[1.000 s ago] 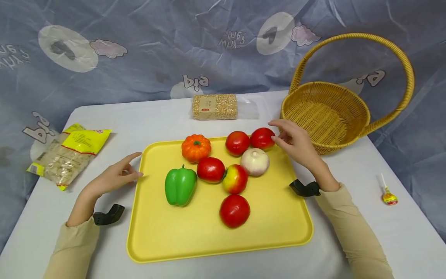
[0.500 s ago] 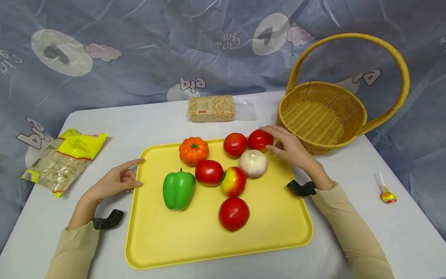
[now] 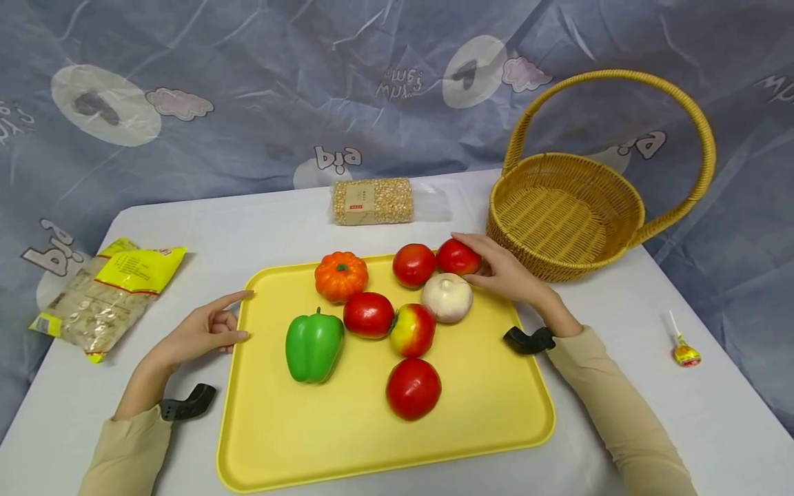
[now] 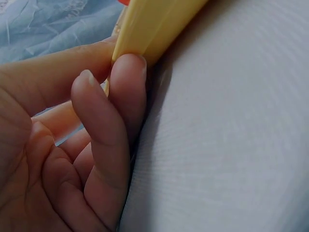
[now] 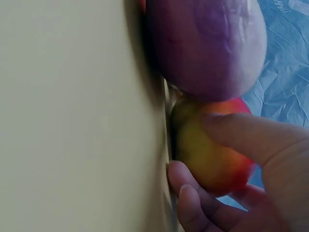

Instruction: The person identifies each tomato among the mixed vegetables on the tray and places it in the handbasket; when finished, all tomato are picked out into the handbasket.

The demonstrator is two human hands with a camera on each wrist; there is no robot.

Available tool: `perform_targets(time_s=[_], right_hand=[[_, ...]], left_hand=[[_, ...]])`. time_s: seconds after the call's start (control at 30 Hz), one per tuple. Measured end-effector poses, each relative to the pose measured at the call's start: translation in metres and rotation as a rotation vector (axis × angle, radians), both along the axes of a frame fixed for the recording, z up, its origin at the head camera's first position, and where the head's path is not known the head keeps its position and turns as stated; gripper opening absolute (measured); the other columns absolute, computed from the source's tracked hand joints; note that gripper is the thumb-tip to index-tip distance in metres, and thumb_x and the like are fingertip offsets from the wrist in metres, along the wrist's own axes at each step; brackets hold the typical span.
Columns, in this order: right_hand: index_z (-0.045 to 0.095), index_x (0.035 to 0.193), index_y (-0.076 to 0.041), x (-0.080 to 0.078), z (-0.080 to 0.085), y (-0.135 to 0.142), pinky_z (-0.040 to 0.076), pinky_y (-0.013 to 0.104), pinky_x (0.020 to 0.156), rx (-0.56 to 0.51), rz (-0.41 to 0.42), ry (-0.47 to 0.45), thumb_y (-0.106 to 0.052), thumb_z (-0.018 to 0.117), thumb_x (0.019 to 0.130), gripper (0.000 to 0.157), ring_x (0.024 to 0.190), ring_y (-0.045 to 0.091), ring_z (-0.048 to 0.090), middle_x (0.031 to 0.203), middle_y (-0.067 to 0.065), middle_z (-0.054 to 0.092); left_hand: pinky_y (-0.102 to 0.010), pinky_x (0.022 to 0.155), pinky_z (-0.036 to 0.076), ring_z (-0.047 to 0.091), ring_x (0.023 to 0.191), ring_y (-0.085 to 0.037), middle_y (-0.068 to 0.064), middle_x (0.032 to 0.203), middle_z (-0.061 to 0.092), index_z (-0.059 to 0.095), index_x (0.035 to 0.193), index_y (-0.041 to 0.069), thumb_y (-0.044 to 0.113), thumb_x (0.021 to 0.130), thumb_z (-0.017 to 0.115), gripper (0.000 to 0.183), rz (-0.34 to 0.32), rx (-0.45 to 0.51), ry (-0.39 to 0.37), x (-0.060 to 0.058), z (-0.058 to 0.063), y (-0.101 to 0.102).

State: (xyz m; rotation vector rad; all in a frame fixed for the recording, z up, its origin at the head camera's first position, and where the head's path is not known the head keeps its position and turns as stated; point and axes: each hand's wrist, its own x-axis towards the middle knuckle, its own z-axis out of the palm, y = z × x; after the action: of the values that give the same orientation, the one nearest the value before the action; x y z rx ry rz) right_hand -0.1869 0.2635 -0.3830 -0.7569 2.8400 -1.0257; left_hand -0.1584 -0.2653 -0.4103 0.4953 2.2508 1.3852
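On the yellow tray point(image 3: 291, 441), my right hand point(image 3: 502, 272) holds a red-and-yellow apple point(image 3: 457, 256) at the back right corner. The right wrist view shows my thumb against the yellow side of the apple point(image 5: 203, 150), with fingers curled beneath it. Beside it sits a white-purple garlic bulb point(image 3: 446, 297). My left hand point(image 3: 195, 334) pinches the tray's left rim; the left wrist view shows fingertips on both sides of the rim point(image 4: 140, 29). Also on the tray are a green bell pepper point(image 3: 314, 348), a small orange pumpkin point(image 3: 341, 277), another red-yellow apple point(image 3: 413, 329) and several red tomatoes point(image 3: 413, 389).
A wicker basket point(image 3: 564, 269) with a tall handle stands behind the tray at right. A bag of corn kernels point(image 3: 384, 200) lies at the back. A yellow-topped clear packet point(image 3: 105, 296) is at left, a lollipop point(image 3: 685, 353) at right.
My right hand has moved left and its fingers have come round the apple. My left hand's fingers have closed in on the tray rim. The head view has shifted slightly.
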Motion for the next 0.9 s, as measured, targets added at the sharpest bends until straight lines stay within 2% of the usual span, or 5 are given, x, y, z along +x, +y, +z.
perform_targets(time_s=[0.27, 0.5, 0.9], right_hand=[[0.046, 0.137, -0.017, -0.001, -0.003, -0.005, 0.044, 0.025, 0.073, 0.004, -0.058, 0.070, -0.012, 0.073, 0.079, 0.064, 0.092, 0.018, 0.049, 0.122, 0.012, 0.050], [0.049, 0.134, -0.017, 0.001, -0.003, -0.007, 0.042, 0.031, 0.077, 0.023, -0.138, 0.093, -0.014, 0.076, 0.076, 0.064, 0.094, 0.022, 0.049, 0.117, 0.013, 0.051], [0.050, 0.133, -0.015, 0.007, 0.012, -0.010, 0.045, 0.027, 0.069, -0.004, -0.196, 0.164, -0.019, 0.081, 0.072, 0.069, 0.082, 0.017, 0.049, 0.108, 0.012, 0.053]], left_hand=[[-0.025, 0.051, 0.048, 0.054, 0.053, -0.010, 0.006, 0.070, 0.054, 0.026, 0.144, -0.001, 0.008, 0.086, 0.065, 0.070, 0.016, 0.001, 0.009, 0.002, 0.000, 0.000], [-0.025, 0.051, 0.047, 0.053, 0.053, -0.009, 0.007, 0.069, 0.054, 0.026, 0.144, -0.002, 0.006, 0.087, 0.064, 0.070, 0.009, 0.013, 0.012, 0.002, -0.001, 0.000], [-0.024, 0.052, 0.048, 0.054, 0.054, -0.008, 0.006, 0.071, 0.054, 0.026, 0.145, 0.000, 0.009, 0.086, 0.066, 0.071, 0.020, -0.002, -0.008, 0.001, -0.001, 0.000]])
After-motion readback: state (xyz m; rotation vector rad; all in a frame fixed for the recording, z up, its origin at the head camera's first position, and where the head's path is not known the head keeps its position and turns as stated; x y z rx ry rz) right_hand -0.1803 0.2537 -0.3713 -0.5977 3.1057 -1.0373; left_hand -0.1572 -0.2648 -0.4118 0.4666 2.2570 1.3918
